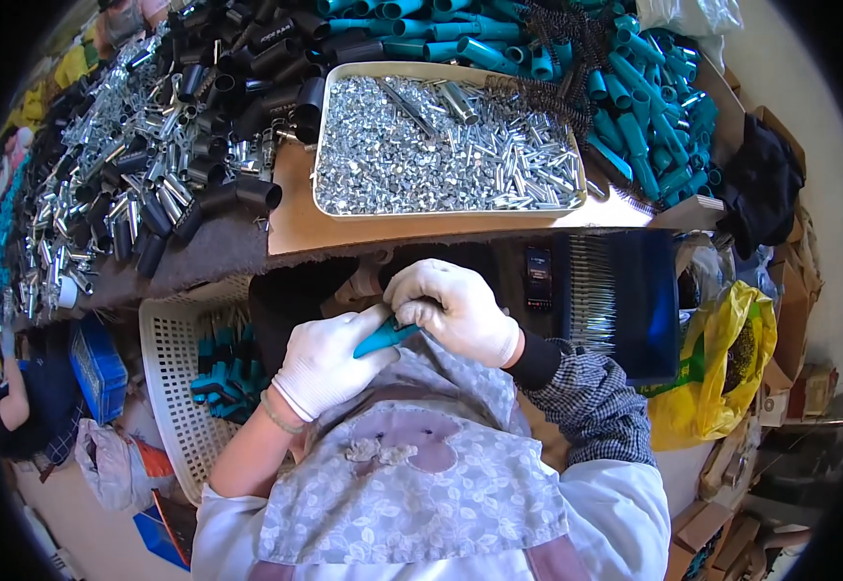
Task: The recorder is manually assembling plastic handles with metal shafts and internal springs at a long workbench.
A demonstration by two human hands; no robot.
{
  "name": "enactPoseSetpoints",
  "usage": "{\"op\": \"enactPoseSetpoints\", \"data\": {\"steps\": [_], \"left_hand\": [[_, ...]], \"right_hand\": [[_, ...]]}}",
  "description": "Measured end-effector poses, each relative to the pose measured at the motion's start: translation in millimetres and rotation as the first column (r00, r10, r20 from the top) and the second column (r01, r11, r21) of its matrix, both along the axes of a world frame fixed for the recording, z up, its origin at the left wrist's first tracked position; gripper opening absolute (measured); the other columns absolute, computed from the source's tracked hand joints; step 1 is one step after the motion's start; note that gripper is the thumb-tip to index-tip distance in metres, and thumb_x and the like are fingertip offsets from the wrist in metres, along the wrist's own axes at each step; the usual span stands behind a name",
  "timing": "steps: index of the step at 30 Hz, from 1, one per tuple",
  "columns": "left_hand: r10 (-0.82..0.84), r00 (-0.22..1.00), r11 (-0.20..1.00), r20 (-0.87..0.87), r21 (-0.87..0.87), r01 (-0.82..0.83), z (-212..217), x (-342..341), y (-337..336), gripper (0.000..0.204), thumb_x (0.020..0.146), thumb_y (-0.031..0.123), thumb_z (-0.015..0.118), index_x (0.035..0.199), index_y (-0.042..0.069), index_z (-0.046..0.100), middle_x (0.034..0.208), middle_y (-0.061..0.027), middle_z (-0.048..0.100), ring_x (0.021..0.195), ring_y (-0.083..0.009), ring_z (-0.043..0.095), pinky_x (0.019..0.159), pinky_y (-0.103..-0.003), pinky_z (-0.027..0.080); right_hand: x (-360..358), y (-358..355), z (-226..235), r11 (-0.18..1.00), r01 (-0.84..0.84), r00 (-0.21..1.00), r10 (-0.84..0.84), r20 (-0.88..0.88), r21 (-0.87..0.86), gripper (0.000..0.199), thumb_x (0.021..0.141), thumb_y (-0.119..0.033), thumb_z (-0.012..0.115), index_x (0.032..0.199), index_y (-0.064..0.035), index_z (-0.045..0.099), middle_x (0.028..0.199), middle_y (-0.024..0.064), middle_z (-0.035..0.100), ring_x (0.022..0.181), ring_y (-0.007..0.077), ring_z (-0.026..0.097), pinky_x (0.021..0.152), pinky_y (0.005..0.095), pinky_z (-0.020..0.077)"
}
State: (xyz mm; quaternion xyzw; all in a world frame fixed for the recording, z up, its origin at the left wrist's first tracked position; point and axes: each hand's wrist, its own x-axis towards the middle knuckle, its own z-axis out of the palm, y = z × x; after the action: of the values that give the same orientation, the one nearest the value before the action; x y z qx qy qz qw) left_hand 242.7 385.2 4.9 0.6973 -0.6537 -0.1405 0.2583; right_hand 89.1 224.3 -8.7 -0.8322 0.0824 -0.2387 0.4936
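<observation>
Both hands wear white gloves and meet above my lap, at the table's near edge. My left hand is closed around a teal plastic handle. Curled over the handle's far end is my right hand, its thumb and fingers pinched together; whatever small part lies between them is hidden. Just beyond the hands stands a pale tray of small metal rivets and pins, with a metal tube and tweezers-like tool lying on top.
Teal handles and dark springs are heaped behind the tray, black tubes and metal parts at left. A white basket holds teal-and-black pieces. At right are a phone, a blue bin with thin metal pieces, and a yellow bag.
</observation>
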Motion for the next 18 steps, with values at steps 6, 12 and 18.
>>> {"op": "enactPoseSetpoints", "data": {"steps": [6,12,18], "left_hand": [[0.000,1.000,1.000,-0.016,-0.030,-0.001,-2.2,-0.9,2.6,0.044,0.080,0.031,0.077,0.119,0.015,0.065,0.084,-0.0101,0.069,0.076,-0.0325,0.070,0.063,-0.042,0.055],[0.012,1.000,0.998,-0.003,-0.064,-0.012,1.7,-0.7,4.3,0.043,0.079,0.031,0.077,0.117,0.014,0.065,0.084,-0.0095,0.069,0.074,-0.0319,0.070,0.062,-0.042,0.055],[-0.023,0.995,0.999,0.096,-0.023,0.026,9.5,0.2,8.8,0.040,0.080,0.031,0.075,0.115,0.015,0.064,0.080,-0.0083,0.067,0.069,-0.0294,0.069,0.058,-0.042,0.054]], "right_hand": [[-1.0,8.4,-1.4,0.996,0.066,0.998,-0.067,-0.008,-0.051,0.013,0.080,-0.007,0.075,0.090,-0.0046,0.067,0.095,0.0095,0.070,0.090,0.0279,0.068,0.082,0.0372,0.0554],[-1.3,5.5,24.4,0.677,0.031,0.994,0.057,0.094,-0.735,0.022,0.077,-0.021,0.075,0.090,-0.0084,0.063,0.091,0.0054,0.066,0.090,0.0273,0.065,0.093,0.0441,0.0523],[-0.8,6.0,35.9,0.935,-0.108,0.942,-0.011,-0.335,-0.337,0.025,0.082,-0.027,0.076,0.088,-0.0053,0.066,0.082,0.0157,0.068,0.081,0.0333,0.069,0.073,0.0427,0.0545]]}}
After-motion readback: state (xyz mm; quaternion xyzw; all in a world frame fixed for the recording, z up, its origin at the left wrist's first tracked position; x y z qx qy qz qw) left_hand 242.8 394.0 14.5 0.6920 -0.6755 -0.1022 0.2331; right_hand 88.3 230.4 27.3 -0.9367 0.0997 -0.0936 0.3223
